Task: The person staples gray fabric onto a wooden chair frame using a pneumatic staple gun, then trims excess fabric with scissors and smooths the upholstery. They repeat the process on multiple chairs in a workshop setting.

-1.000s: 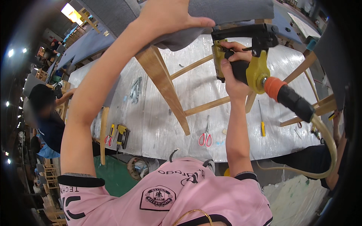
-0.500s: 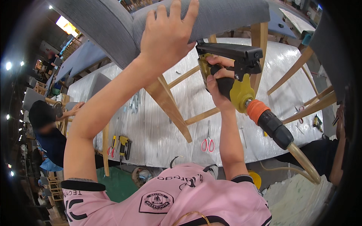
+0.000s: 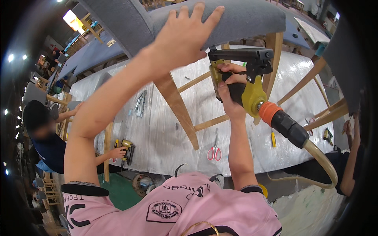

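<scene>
From my end I see a grey upholstered chair (image 3: 244, 23), wooden legs pointing down. Just below the chair's seat I make out a yellow-and-black staple gun (image 3: 253, 94), orange-collared, nose near the seat edge, contact unclear.

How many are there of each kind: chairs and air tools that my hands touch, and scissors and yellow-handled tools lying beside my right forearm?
Grey fabric chair with wooden legs: 1
Yellow and black air tool: 1
Red-handled metal scissors: 1
Yellow-handled slim tool: 1
Total: 4
</scene>
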A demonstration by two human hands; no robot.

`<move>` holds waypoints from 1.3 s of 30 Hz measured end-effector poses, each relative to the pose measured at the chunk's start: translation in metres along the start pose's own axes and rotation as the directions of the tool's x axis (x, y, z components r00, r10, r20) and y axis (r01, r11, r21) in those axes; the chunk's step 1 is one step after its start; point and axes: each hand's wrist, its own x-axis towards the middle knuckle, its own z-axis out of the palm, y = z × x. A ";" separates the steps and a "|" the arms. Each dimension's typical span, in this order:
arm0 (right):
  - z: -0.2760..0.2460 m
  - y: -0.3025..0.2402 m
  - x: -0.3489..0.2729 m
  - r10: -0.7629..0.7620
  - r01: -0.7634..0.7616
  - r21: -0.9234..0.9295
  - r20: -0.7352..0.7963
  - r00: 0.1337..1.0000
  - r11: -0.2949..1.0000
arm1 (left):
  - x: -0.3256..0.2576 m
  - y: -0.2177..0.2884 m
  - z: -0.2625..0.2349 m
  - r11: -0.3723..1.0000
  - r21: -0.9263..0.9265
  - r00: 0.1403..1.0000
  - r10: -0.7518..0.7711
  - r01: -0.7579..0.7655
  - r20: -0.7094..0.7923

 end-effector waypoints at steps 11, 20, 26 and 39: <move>0.000 0.002 0.004 -0.091 0.084 0.095 0.064 0.994 0.992 | -0.002 -0.040 -0.008 0.958 -0.234 0.986 -0.154 0.165 0.063; 0.015 0.013 -0.006 -0.016 0.016 0.149 0.000 1.000 0.989 | -0.024 -0.007 0.009 0.972 0.200 0.965 -0.068 0.121 -0.252; 0.019 0.005 -0.005 0.003 -0.002 0.112 -0.008 1.000 0.994 | -0.031 0.003 0.029 0.962 0.205 0.947 -0.115 0.182 -0.302; 0.027 -0.014 -0.009 0.181 -0.183 0.060 0.029 0.983 0.981 | -0.031 0.004 0.034 0.940 0.299 0.957 -0.078 0.164 -0.279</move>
